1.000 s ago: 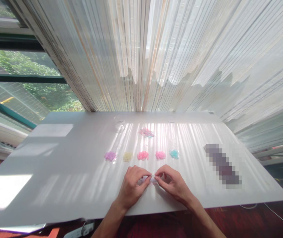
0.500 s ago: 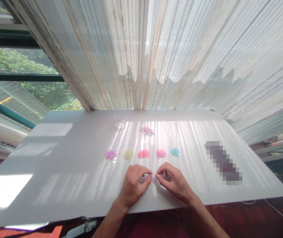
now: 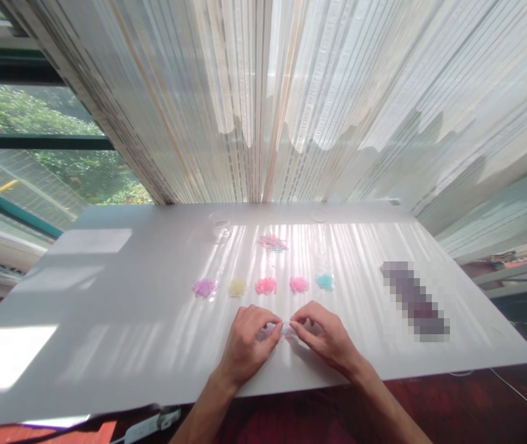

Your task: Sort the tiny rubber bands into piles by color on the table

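My left hand and my right hand meet near the front edge of the white table, thumb and forefinger of each pinched. Their fingertips almost touch around something very small and pale that I cannot make out. Below the fingers lies a clear, whitish item with hints of pink, partly hidden by the hands. Beyond them runs a row of small heaps of thin coloured pieces: purple, yellow, red-pink, pink and turquoise.
Farther back sits a mixed heap of pink and blue slim pieces. A clear round container stands behind to the left, with a clear disc at the back. A blurred-out dark object lies right. Below the table's front edge is a power strip.
The whole view has shifted slightly. Both hands keep their pinch in nearly the same place, with only tiny finger movement; the heaps are unchanged.
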`<action>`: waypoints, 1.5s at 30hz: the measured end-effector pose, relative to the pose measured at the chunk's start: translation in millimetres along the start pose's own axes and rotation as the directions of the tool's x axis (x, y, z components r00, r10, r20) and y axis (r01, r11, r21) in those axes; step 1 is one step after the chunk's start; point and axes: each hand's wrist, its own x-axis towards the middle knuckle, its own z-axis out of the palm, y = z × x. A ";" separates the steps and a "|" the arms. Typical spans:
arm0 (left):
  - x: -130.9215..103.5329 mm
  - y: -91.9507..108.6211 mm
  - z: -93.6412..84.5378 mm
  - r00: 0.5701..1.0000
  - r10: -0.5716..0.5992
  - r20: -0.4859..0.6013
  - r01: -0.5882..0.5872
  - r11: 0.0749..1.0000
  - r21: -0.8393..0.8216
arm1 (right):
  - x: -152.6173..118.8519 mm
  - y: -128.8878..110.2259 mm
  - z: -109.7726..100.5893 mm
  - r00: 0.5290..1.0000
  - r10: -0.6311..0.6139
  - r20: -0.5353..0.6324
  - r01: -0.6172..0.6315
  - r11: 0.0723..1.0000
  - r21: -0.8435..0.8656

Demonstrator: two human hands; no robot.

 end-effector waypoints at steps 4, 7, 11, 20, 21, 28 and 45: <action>0.0 -0.2 0.5 1.000 -0.003 0.000 0.003 1.000 0.001 | -0.2 0.5 -2.3 1.000 -0.011 0.014 0.011 1.000 -0.005; -0.2 -0.4 0.8 1.000 -0.006 0.004 0.006 1.000 0.002 | 0.0 0.7 -3.0 1.000 -0.010 0.029 0.010 1.000 -0.004; -0.3 -0.7 0.2 1.000 -0.011 0.015 0.011 1.000 0.001 | 0.2 0.5 -2.2 0.999 -0.027 0.027 0.027 1.000 0.004; -0.7 -1.6 -0.5 1.000 0.003 0.029 -0.003 1.000 -0.008 | 7.3 30.2 -48.9 0.950 0.113 -0.292 -0.151 0.982 -0.111; -0.8 -1.7 -0.2 1.000 0.002 0.029 -0.002 1.000 -0.008 | 7.3 36.8 -56.7 0.934 0.136 -0.330 -0.186 0.975 -0.125; -0.2 -2.4 0.1 0.999 -0.009 0.037 0.009 1.000 0.006 | 2.6 66.4 -74.1 0.882 0.284 -0.376 -0.362 0.919 -0.155; 2.7 -0.6 -0.1 0.998 -0.028 0.060 0.027 0.999 0.023 | -1.2 78.2 -61.2 0.916 0.223 -0.334 -0.300 0.933 -0.201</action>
